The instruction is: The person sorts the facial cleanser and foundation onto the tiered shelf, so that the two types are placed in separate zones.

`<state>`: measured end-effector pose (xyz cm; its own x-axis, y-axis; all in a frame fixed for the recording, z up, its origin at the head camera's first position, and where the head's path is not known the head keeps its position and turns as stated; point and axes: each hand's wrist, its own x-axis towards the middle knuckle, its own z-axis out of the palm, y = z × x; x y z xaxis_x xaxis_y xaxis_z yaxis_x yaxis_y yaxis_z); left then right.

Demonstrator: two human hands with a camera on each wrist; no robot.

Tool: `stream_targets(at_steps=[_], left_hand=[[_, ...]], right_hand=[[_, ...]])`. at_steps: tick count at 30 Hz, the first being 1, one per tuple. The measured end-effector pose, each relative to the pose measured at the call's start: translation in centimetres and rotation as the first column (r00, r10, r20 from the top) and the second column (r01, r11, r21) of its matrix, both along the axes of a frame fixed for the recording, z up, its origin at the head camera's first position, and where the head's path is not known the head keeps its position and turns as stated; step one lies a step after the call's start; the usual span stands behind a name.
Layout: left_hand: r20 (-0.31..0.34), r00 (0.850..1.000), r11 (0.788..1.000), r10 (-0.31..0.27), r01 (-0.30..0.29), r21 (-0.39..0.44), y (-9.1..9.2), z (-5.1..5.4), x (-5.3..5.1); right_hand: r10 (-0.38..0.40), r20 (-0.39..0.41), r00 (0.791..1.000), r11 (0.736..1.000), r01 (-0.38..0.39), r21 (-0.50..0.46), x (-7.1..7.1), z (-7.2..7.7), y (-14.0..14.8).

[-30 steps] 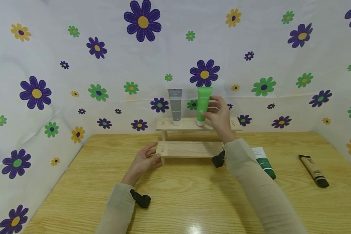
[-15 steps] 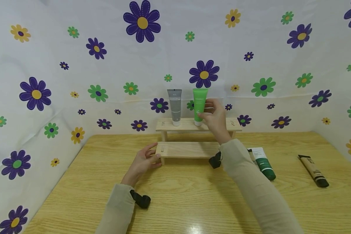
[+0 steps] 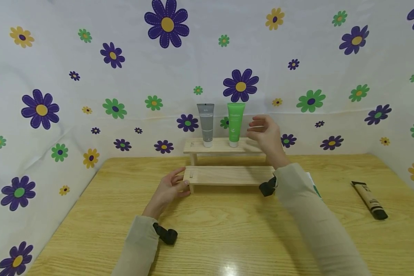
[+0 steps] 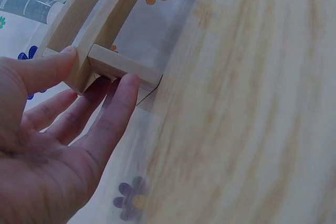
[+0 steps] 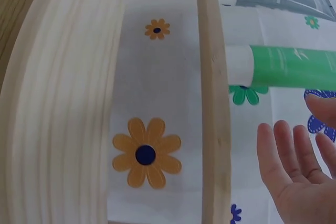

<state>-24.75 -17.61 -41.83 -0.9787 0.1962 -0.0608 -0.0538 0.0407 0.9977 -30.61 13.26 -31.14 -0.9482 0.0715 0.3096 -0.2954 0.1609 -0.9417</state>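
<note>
A two-step wooden display stand (image 3: 227, 175) stands at the back of the table. On its upper step a grey tube (image 3: 207, 122) and a bright green tube (image 3: 235, 123) stand upright on their white caps, a gap between them. My right hand (image 3: 268, 138) is just right of the green tube, apart from it, its fingers loosely extended and holding nothing, as the right wrist view confirms. My left hand (image 3: 168, 189) grips the left end of the lower step. In the left wrist view, the thumb lies on the step's edge and the fingers reach under it near the leg (image 4: 126, 65).
A tan tube with a black cap (image 3: 370, 200) lies on the wooden table (image 3: 207, 237) at the right. A white and green tube (image 3: 314, 186) is mostly hidden behind my right sleeve. A white flower-patterned sheet (image 3: 131, 84) forms the backdrop close behind the stand.
My right hand shifted the green tube slightly left along the upper step, then let go and moved away to the right. The left hand has kept its place.
</note>
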Motion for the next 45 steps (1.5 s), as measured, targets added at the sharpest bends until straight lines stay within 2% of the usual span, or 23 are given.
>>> stream_targets(at_steps=[7,13,23,45], left_hand=[[0.01,1.0,1.0,0.014,-0.014,-0.001,0.1,0.0,0.0],[0.011,1.0,1.0,0.023,-0.023,-0.01,0.2,0.0,0.0],[0.009,1.0,1.0,0.015,-0.015,0.009,0.1,0.1,0.0],[0.013,1.0,1.0,0.016,-0.017,0.002,0.1,0.0,-0.1]], right_hand=[[0.072,0.126,0.99,0.997,-0.075,0.02,1.0,1.0,2.1],[0.081,0.188,0.979,0.992,-0.097,0.077,1.3,1.4,3.8],[0.059,0.224,0.973,0.99,-0.085,0.108,1.9,1.8,6.2],[0.015,0.244,0.97,0.983,-0.058,0.173,3.2,-0.2,10.7]])
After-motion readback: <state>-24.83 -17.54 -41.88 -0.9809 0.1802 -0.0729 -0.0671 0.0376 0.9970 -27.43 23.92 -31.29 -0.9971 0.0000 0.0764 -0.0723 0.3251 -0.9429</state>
